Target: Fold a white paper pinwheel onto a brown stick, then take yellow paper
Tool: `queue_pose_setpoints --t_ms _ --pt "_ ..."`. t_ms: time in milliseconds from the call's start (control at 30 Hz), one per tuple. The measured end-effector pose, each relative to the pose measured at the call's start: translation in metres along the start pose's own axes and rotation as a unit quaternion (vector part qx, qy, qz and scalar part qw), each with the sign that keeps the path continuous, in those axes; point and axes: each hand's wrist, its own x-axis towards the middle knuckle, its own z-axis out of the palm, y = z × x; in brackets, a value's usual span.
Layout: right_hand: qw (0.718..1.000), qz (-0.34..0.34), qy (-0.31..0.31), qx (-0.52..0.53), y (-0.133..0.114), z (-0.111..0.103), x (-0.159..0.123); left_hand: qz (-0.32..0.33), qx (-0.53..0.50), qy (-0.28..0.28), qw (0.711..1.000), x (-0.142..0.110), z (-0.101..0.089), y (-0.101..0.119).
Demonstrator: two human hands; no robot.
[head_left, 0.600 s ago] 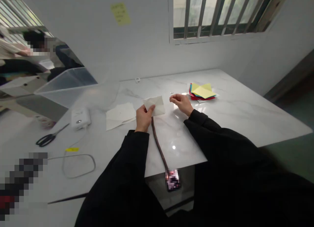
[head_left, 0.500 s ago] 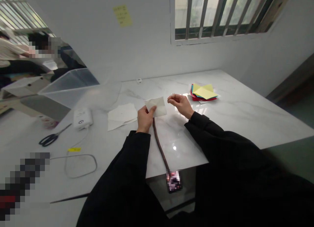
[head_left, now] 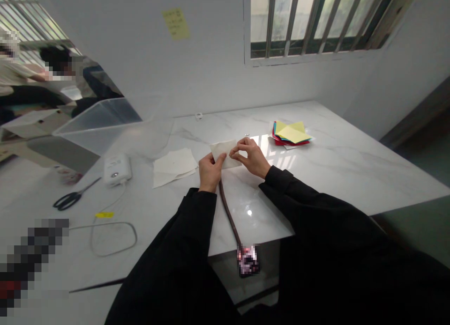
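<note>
My left hand (head_left: 209, 172) pinches the near left corner of a small cream paper square (head_left: 221, 150) held just above the white marble table (head_left: 337, 161). My right hand (head_left: 249, 156) has closed its thumb and fingers on the paper's right edge. Both hands grip the same sheet. A dark brown cord (head_left: 228, 210) runs from under my left hand toward the table's near edge.
More cream sheets (head_left: 174, 166) lie left of my hands. A stack of coloured paper (head_left: 291, 132) sits far right. A white device (head_left: 116, 168), black scissors (head_left: 70, 199), a cable loop (head_left: 112, 238) and a clear plastic bin (head_left: 98, 123) are at the left. People sit beyond the bin.
My right hand moved left from beside the paper and took hold of its right edge. My left hand kept its grip and barely moved.
</note>
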Motion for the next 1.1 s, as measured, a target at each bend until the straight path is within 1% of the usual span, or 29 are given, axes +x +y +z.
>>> queue_pose_setpoints --t_ms 333,433,567,733,900,1100 --pt "0.999 0.035 0.006 0.017 0.014 0.008 0.000 0.013 -0.018 -0.011 1.000 -0.003 0.007 0.003" --pt "0.999 0.044 -0.004 0.020 0.016 0.009 -0.001 0.018 -0.020 -0.011 1.000 -0.003 0.007 0.003" --pt "0.998 0.059 -0.016 0.030 0.013 0.007 -0.001 0.019 -0.017 -0.010 1.000 -0.003 0.006 0.003" --pt "0.993 0.086 -0.042 0.075 0.007 0.005 0.000 0.012 -0.030 -0.016 0.999 -0.003 0.007 0.003" --pt "0.987 0.122 -0.040 0.093 0.000 0.003 0.000 0.011 -0.036 -0.027 0.999 -0.004 0.007 0.007" --pt "0.982 0.145 -0.030 0.121 -0.002 0.003 0.000 0.015 -0.060 -0.064 0.996 -0.004 0.006 0.011"
